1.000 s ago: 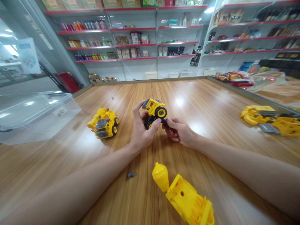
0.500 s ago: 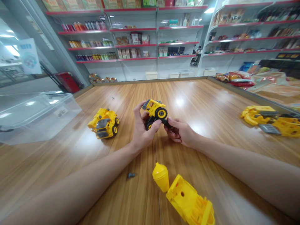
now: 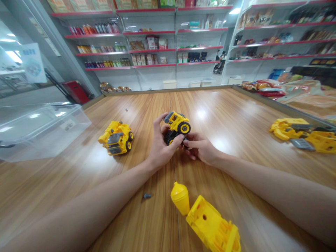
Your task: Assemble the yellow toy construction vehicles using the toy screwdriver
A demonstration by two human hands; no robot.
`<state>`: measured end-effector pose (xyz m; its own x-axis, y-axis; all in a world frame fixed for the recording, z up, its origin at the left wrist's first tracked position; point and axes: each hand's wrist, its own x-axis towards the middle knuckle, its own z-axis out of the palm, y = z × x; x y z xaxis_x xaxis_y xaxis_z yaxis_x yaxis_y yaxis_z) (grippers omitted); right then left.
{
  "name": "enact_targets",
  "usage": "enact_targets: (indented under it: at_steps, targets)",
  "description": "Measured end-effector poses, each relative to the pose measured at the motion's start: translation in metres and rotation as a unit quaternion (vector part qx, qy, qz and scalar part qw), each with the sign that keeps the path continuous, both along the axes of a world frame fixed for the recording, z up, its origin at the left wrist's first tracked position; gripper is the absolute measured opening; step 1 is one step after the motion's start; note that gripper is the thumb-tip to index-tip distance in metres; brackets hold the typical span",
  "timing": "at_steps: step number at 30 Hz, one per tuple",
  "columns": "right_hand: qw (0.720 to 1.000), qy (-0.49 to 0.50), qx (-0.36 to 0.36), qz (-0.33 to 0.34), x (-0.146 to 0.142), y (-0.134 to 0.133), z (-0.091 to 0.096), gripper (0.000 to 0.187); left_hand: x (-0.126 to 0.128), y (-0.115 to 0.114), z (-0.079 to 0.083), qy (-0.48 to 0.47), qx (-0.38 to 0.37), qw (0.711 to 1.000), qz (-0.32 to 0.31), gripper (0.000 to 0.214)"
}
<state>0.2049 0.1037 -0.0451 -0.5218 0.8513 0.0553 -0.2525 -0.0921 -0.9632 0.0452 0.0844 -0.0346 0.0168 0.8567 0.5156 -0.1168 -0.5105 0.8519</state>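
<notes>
Raised over the table, a yellow and black toy truck [image 3: 176,121] is tilted with its wheels toward the right. My left hand [image 3: 163,149] is closed around its cab end, thumb pressed along the lower side. At the underside, my right hand [image 3: 201,147] pinches a short black screwdriver [image 3: 185,139], mostly covered by the fingers. Closer to me lie a yellow mixer drum [image 3: 180,198] and a yellow toy truck body [image 3: 212,224] touching or nearly touching it. A grey toy screw [image 3: 147,196] rests beside my left forearm.
A second yellow toy vehicle [image 3: 116,138] stands on the left of the wooden table [image 3: 147,105], near a clear plastic bin [image 3: 49,140]. Yellow toy vehicle parts [image 3: 291,128] lie at the right edge. A tiny piece [image 3: 126,110] sits farther back. Stocked shelves stand behind.
The toy truck and my left hand have shifted slightly to the right. My right fingers have come closer to the truck and cover more of the black screwdriver.
</notes>
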Motion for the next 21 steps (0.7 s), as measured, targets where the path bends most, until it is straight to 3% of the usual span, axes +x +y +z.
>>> enact_targets:
  at_steps: [6,10,13,18,21]
  targets:
    - [0.997,-0.04,0.03,-0.054,-0.004,-0.007,0.003,0.022,-0.008,0.016,-0.01,-0.033,-0.067,0.997,0.028,0.067]
    - [0.987,-0.066,0.084,-0.116,-0.006,-0.011,0.005,0.036,-0.008,0.017,-0.012,0.003,-0.079,0.997,-0.008,0.074]
    - [0.983,-0.059,0.077,-0.158,-0.007,-0.009,0.004,0.045,-0.007,0.014,-0.012,0.011,-0.069,0.996,-0.051,0.077]
    - [0.981,-0.032,0.05,-0.187,-0.005,-0.001,0.003,0.046,-0.01,0.018,-0.011,-0.141,-0.115,0.976,-0.119,0.025]
    - [0.98,-0.008,0.032,-0.198,-0.004,0.003,0.004,0.047,-0.011,0.022,-0.008,-0.197,-0.161,0.959,-0.123,0.021]
